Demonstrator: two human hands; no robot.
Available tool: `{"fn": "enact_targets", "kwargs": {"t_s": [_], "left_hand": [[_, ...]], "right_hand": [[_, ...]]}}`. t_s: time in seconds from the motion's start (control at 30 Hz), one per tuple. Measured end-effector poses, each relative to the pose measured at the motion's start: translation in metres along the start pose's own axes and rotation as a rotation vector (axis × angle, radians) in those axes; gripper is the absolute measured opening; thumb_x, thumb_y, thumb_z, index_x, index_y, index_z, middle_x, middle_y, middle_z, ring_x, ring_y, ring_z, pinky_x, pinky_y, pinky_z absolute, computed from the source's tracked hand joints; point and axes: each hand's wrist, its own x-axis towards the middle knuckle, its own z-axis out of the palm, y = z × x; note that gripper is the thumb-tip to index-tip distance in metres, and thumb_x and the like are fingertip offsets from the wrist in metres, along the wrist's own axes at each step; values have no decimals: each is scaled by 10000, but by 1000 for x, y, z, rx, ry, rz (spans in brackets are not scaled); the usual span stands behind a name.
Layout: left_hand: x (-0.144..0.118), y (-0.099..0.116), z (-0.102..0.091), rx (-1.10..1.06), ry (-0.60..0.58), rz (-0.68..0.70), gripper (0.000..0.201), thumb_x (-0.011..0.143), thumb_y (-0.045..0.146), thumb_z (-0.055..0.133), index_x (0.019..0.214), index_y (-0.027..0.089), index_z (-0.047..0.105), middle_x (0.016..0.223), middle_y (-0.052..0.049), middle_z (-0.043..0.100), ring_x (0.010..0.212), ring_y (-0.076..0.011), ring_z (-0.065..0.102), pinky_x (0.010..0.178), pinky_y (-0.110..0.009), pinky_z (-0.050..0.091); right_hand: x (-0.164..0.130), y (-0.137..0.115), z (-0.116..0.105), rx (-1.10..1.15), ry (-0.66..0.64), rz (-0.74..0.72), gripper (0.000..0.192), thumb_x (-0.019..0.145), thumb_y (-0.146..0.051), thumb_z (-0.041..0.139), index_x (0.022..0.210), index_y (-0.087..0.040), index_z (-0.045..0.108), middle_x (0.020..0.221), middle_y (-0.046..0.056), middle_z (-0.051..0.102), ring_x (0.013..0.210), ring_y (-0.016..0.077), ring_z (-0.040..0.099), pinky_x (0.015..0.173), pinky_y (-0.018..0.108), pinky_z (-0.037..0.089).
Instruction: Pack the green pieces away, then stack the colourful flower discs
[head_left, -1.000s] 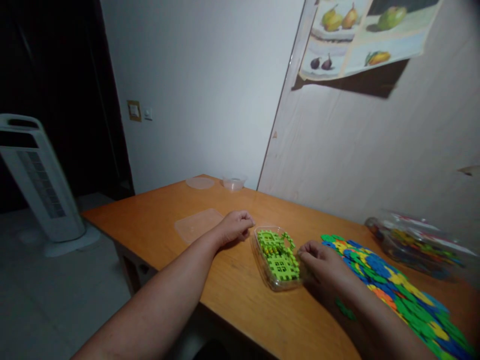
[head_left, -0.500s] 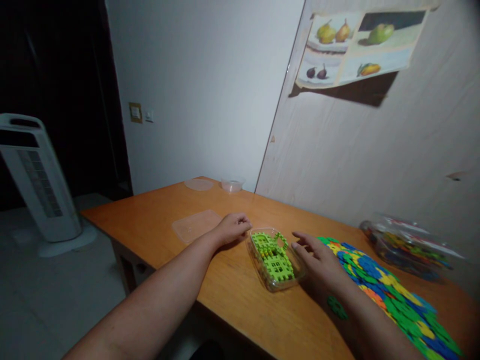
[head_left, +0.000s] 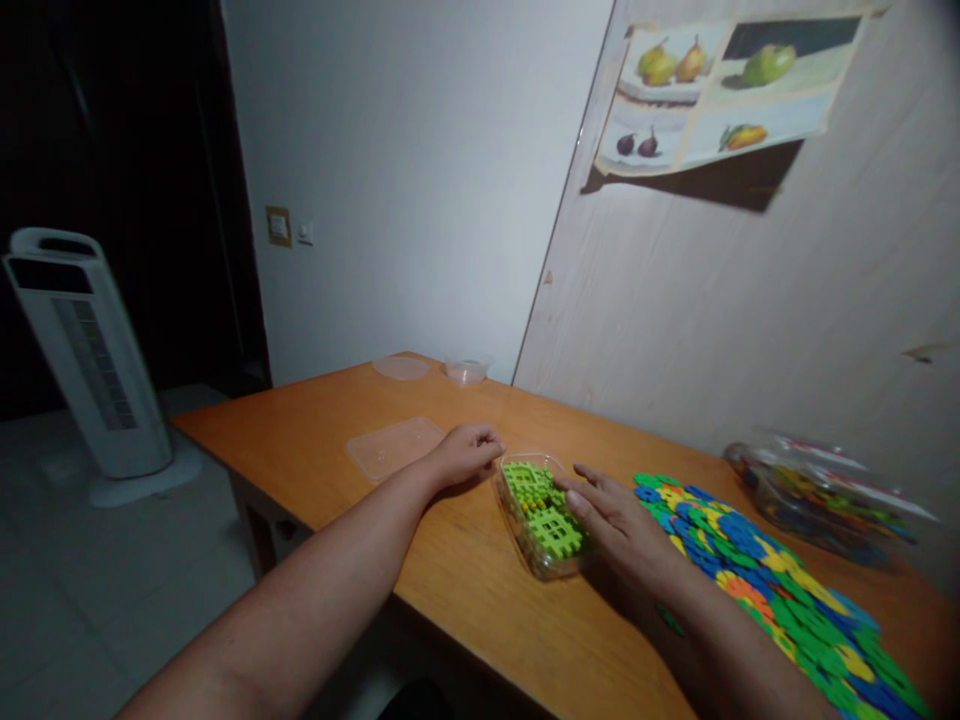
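Observation:
A clear plastic container (head_left: 541, 572) on the table holds lime-green interlocking toy pieces (head_left: 553, 532), some of them square with window-like holes. My left hand (head_left: 469, 455) rests at its far left corner, fingers curled in; whatever they may hold is hidden. Over the right side of the container reaches my right hand (head_left: 611, 510), its fingers stretched out and pointing at the pieces. Whether its fingertips touch them I cannot tell. Part of a dark green piece (head_left: 670, 618) shows on the table beside my right forearm.
Many flat blue, green, yellow and orange pieces (head_left: 757, 560) lie spread on the right, with a clear bag of pieces (head_left: 817, 495) behind. A rectangular clear lid (head_left: 390, 447), round lid (head_left: 401, 368) and small bowl (head_left: 466, 371) sit farther back on the wooden table (head_left: 300, 420).
My right hand has moved left, from beside the container to over its right side. A thin chain-like green piece seen there earlier is now mostly hidden. My left hand stays put.

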Motion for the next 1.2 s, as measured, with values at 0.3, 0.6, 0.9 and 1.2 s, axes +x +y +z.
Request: {"fn": "enact_targets", "kwargs": {"t_s": [0.3, 0.6, 0.9, 1.2], "left_hand": [[-4, 6, -2, 1, 23, 12, 278, 793, 417, 593, 737, 145, 605, 648, -3, 616, 597, -117, 544, 563, -221, 394], [-4, 0, 2, 57, 51, 31, 299, 796, 437, 593, 735, 145, 613, 649, -2, 615, 605, -119, 546, 567, -220, 391], [-6, 2, 1, 91, 84, 53, 300, 800, 438, 588, 711, 153, 616, 647, -1, 616, 623, -123, 553, 589, -222, 404], [-5, -3, -1, 125, 150, 108, 338, 837, 473, 567, 707, 162, 586, 647, 13, 569, 629, -120, 515, 615, -232, 397]], "right_hand": [[4, -1, 4, 115, 125, 92, 497, 942, -529, 479, 1174, -180, 747, 1379, 173, 594, 1303, 292, 528, 1128, 464, 378], [22, -7, 10, 236, 189, 198, 259, 803, -405, 658, 866, -198, 800, 1217, 158, 684, 1197, 300, 604, 1027, 424, 439], [27, -6, 5, 127, 207, 140, 244, 820, -372, 601, 809, -217, 789, 1117, 112, 738, 1175, 286, 616, 1022, 413, 438], [20, 0, -1, -69, 140, 15, 379, 930, -398, 475, 946, -217, 808, 1238, 135, 701, 1217, 297, 593, 1041, 439, 426]]}}
